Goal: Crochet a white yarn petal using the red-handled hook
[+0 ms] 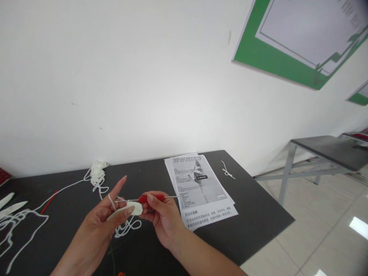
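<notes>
Here, a red-handled hook (pixel 151 198) is running along the edge of white crochet (pixel 137 208) above the near surface (pixel 253 220).
The left hand (pixel 99 222) is pinching the crochet, index finger extending, yarn (pixel 110 200) looping round it; the right hand (pixel 165 216) is gripping the hook's handle, fingers curling; printed sheets (pixel 198 188) are lying rightward; a yarn bundle (pixel 98 173) is resting far left.

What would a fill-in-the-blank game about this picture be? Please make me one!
1. The right hand holds a ____-handled hook.
2. The raised finger belongs to the ____ hand.
3. The yarn bundle on the table is ____.
4. The border of the larger wall poster is ____.

Missing words: red; left; white; green.
</notes>
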A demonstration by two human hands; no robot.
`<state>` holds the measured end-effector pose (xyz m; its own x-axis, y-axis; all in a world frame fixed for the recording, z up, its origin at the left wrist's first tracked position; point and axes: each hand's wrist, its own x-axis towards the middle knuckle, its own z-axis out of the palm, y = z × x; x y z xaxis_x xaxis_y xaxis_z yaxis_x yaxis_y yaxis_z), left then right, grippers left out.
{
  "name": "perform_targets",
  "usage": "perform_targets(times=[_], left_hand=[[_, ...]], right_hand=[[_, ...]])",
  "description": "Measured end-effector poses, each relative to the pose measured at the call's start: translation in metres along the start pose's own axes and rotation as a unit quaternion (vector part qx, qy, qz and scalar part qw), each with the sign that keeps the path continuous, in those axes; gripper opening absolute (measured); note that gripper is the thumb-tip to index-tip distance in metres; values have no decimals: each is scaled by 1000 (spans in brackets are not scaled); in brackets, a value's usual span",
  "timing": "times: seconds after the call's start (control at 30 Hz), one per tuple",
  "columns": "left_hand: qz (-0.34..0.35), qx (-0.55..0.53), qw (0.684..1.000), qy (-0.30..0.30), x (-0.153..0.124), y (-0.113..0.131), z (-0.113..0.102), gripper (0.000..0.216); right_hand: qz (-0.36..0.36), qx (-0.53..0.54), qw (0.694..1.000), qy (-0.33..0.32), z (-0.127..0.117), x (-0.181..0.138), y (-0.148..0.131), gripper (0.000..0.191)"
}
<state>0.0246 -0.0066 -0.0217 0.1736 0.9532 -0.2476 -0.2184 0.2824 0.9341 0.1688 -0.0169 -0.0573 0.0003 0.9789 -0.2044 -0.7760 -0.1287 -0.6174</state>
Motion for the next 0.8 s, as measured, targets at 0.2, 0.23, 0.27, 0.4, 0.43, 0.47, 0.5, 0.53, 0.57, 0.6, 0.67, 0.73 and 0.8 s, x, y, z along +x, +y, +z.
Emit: perform_targets(times=[0.2,0.23,0.27,0.4,0.43,0.47,0.5,0.53,0.57,0.6,0.67,0.73,0.8], left_hand=[[18,24,999,-11,-2,0,2,83],[29,27,999,-8,-1,-1,1,82],[35,30,999,-4,-1,-1,0,83],[43,41,998,-14,0,-1,-2,85],[45,47,998,-21,-1,-1,-2,84],[45,53,997,-28,-1,0,-2,83],[46,58,997,-31,-2,1,-2,82],[47,62,997,-28,-2,2,-2,82],[50,64,996,-25,-3,3,-2,81],[52,68,996,-22,-3,3,-2,80],[58,84,994,-23,-4,4,-2,79],[61,108,992,-30,-5,4,-3,77],[65,123,990,-25,-5,4,-3,76]], right_hand=[[0,-13,1000,16,0,-2,-3,26],[-1,-18,1000,15,1,-2,-4,25],[-3,-18,1000,17,1,-3,-5,24],[6,-18,1000,13,0,-3,-7,24],[9,-16,1000,11,0,-3,-8,24],[12,-14,1000,9,0,-3,-8,24],[15,-13,1000,5,0,-4,-8,23],[17,-13,1000,1,0,-4,-9,23],[21,-15,1000,-2,1,-4,-9,23],[24,-16,1000,-4,1,-5,-10,22],[30,-16,999,-4,2,-6,-11,21],[24,-20,1000,1,3,-7,-12,19],[4,-31,999,3,4,-7,-12,19]])
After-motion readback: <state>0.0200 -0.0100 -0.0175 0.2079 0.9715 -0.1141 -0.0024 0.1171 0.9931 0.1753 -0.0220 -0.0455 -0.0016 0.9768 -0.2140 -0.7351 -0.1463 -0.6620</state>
